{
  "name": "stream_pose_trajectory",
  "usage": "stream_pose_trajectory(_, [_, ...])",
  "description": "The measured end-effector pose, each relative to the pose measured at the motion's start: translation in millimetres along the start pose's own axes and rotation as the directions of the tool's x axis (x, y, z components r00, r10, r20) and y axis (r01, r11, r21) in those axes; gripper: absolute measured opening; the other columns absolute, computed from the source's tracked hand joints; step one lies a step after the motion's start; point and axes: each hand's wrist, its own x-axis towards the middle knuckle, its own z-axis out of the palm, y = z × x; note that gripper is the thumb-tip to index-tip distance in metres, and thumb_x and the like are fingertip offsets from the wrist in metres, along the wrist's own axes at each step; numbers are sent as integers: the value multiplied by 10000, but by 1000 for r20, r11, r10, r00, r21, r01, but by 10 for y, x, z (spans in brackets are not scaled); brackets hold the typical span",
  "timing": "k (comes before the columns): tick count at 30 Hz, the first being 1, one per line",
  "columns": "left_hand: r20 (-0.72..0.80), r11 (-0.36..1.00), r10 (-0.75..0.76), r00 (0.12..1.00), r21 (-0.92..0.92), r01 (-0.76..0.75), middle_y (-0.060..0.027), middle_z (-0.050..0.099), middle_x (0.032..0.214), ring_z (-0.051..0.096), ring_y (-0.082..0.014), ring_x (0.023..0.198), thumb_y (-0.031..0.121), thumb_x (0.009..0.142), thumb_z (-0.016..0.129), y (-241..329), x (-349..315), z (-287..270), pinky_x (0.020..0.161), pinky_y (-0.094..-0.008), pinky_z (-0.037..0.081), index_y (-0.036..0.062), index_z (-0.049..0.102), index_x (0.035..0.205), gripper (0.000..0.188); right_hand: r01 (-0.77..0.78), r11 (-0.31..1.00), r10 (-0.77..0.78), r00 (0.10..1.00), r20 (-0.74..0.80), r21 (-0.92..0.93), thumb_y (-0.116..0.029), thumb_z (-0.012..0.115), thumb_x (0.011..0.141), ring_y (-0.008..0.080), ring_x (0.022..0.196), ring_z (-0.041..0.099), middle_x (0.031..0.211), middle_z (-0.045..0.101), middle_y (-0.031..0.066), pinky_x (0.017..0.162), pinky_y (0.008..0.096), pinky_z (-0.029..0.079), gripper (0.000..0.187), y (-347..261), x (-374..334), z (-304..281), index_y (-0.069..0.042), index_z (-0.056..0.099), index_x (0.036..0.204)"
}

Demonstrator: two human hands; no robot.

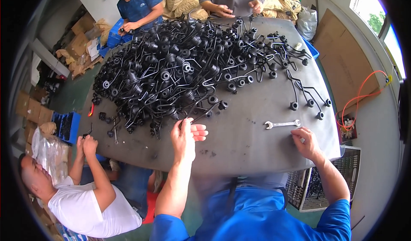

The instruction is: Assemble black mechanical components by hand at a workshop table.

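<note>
A large heap of black bent metal rods with round rubber-like ends [171, 65] covers much of the grey table. At its near edge is my left hand [184, 140], thumb and forefinger closed on a bent black rod [191, 120]; the other fingers stretch to the right. My right hand [306, 142] rests low over the table at the right, its fingers loosely bent and apart, with nothing visible in them. Just beyond its fingertips lies a silver open-ended wrench [282, 124]. Several rods [306, 93] lie apart from the heap, farther right.
A co-worker in white [90, 202] sits at the left, holding a small black part. Two more people stand at the far side. A grey crate [310, 189] stands by the table's near right corner. Blue bins [66, 127] and cartons are at the left; an orange hose [357, 97] hangs right.
</note>
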Motion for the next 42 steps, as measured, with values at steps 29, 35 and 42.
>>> stream_pose_trajectory(29, [438, 975, 201, 876, 2, -224, -35, 618, 688, 538, -95, 458, 237, 1030, 490, 129, 263, 400, 432, -245, 437, 18, 617, 941, 269, -76, 997, 76, 997, 8, -22, 6, 617, 841, 239, 673, 629, 835, 635, 133, 590, 310, 509, 145, -68, 59, 56, 7, 667, 976])
stream_pose_trajectory(35, [583, 816, 116, 804, 406, -411, -9, 552, 588, 500, -115, 444, 324, 992, 540, -634, 576, 854, 429, -280, 392, 3, 607, 950, 331, -5, 999, 6, 1000, -18, 41, 29, 617, 836, 210, 660, 617, 863, 646, 120, 591, 301, 502, 178, -442, 125, 244, 7, 659, 1007])
stream_pose_trajectory(42, [531, 710, 358, 768, 380, -593, -82, 677, 849, 609, -123, 692, 130, 913, 647, -408, 88, 548, 631, -284, 513, 26, 535, 1285, 402, 14, 998, -19, 997, 69, 67, 45, 631, 807, 252, 723, 643, 959, 657, 147, 639, 314, 533, 236, -462, 64, 267, 5, 646, 1039])
